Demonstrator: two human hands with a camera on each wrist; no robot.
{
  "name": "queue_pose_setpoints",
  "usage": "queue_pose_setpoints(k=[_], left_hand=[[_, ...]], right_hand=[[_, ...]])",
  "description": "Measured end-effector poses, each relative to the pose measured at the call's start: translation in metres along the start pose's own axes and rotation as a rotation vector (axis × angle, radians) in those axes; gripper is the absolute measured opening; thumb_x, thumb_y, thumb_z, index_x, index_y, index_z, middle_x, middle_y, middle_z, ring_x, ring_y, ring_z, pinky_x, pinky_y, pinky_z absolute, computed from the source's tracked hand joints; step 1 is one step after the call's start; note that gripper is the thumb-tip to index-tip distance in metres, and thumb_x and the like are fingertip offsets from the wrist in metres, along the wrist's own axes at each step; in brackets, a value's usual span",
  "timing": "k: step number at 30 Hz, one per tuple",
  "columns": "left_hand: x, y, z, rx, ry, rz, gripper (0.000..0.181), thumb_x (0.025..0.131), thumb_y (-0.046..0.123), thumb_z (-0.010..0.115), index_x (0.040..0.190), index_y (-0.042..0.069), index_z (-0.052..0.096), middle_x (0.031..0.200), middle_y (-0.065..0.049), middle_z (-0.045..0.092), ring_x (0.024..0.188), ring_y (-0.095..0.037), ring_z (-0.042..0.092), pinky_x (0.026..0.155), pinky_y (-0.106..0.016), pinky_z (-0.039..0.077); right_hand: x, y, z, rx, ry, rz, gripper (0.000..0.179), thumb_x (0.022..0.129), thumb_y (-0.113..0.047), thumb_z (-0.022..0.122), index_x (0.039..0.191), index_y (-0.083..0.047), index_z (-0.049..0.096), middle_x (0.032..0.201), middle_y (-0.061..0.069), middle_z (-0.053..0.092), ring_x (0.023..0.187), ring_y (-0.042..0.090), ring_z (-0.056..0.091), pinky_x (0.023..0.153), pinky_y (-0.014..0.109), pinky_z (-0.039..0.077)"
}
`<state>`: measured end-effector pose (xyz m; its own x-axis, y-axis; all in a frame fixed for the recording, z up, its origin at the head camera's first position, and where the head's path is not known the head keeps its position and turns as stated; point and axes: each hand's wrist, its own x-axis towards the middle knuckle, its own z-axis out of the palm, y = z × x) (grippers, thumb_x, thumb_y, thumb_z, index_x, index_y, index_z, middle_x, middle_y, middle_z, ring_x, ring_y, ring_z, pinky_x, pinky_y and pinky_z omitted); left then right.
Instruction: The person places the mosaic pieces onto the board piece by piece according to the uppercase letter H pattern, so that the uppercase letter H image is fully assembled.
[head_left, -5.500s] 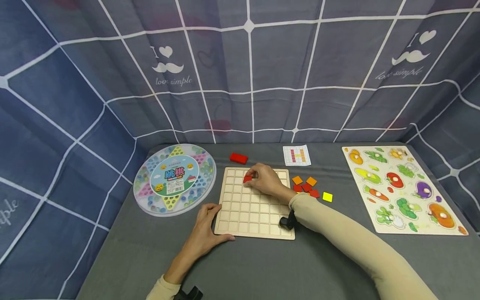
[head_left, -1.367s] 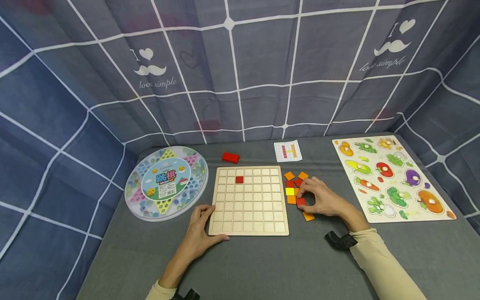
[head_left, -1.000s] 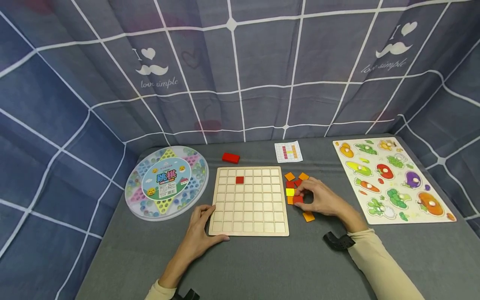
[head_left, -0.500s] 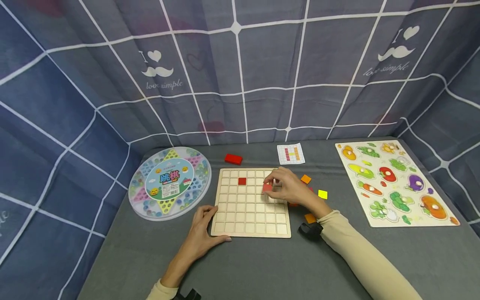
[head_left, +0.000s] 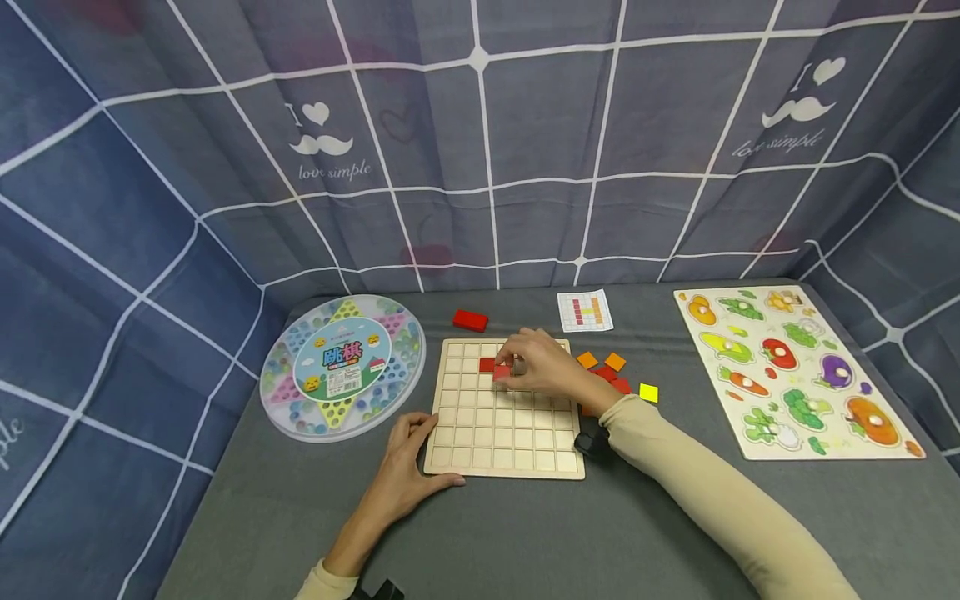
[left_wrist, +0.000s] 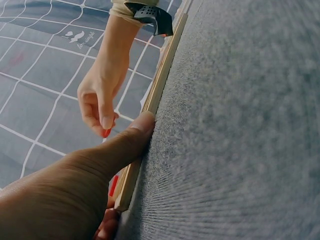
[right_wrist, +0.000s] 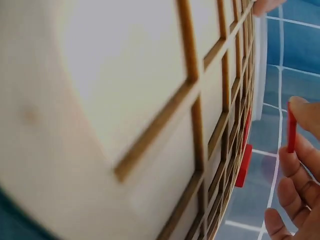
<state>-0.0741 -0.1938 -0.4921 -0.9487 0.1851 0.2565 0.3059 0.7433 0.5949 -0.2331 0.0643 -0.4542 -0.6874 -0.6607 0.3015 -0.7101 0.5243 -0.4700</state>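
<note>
Pinching red tile (head_left: 502, 374), right grip (head_left: 542, 364), with “跳棋” lettering (head_left: 342, 355) on round box (head_left: 343, 377)

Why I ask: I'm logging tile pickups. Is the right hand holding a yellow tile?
No, the right hand pinches a red tile, as the right wrist view shows.

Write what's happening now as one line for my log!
right hand: pinches red tile over grid board; left hand: holds board's near left corner; second red tile: on board; yellow tile: right of board
</note>
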Motion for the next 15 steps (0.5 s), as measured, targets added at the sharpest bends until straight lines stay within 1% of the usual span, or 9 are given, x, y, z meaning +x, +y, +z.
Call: queue_pose_setpoints(k=[5,8,11,15], left_hand=[[0.0,0.0,-0.001,0.0,-0.001,-0.013,0.097,0.059,0.038,0.094,0.138,-0.001,0.054,0.127,-0.012,0.048,0.111,-0.023,0.048,0.093,-0.047,0.045],[0.0,0.0,-0.001,0.003,-0.008,-0.015,0.096,0.059,0.038,0.093,0.138,0.0,0.054,0.127,-0.012,0.048,0.112,-0.023,0.048,0.093,-0.047,0.045],[0.0,0.0,-0.001,0.0,-0.013,-0.017,0.096,0.059,0.038,0.093,0.138,0.0,0.054,0.127,-0.011,0.048,0.112,-0.023,0.048,0.093,-0.046,0.045],[0.001,0.001,-0.002,-0.01,-0.011,-0.014,0.096,0.059,0.036,0.094,0.138,0.0,0.054,0.127,-0.012,0.048,0.111,-0.023,0.047,0.092,-0.047,0.045]], right_hand=[[0.01,-0.002,0.007,0.004,-0.012,-0.005,0.026,0.076,-0.034,0.084,0.093,-0.017,0.074,0.086,-0.008,0.067,0.083,0.012,0.052,0.076,0.031,0.037],[0.013,-0.001,0.012,-0.002,-0.025,0.008,0.028,0.076,-0.037,0.084,0.093,-0.018,0.074,0.085,-0.008,0.067,0.083,0.01,0.052,0.078,0.031,0.037],[0.015,0.0,0.018,-0.003,-0.041,0.016,0.026,0.076,-0.038,0.083,0.092,-0.019,0.074,0.083,-0.008,0.066,0.084,0.01,0.052,0.08,0.031,0.038],[0.018,0.0,0.023,-0.012,-0.051,0.007,0.023,0.076,-0.035,0.082,0.089,-0.019,0.073,0.081,-0.007,0.065,0.085,0.012,0.054,0.081,0.032,0.039]])
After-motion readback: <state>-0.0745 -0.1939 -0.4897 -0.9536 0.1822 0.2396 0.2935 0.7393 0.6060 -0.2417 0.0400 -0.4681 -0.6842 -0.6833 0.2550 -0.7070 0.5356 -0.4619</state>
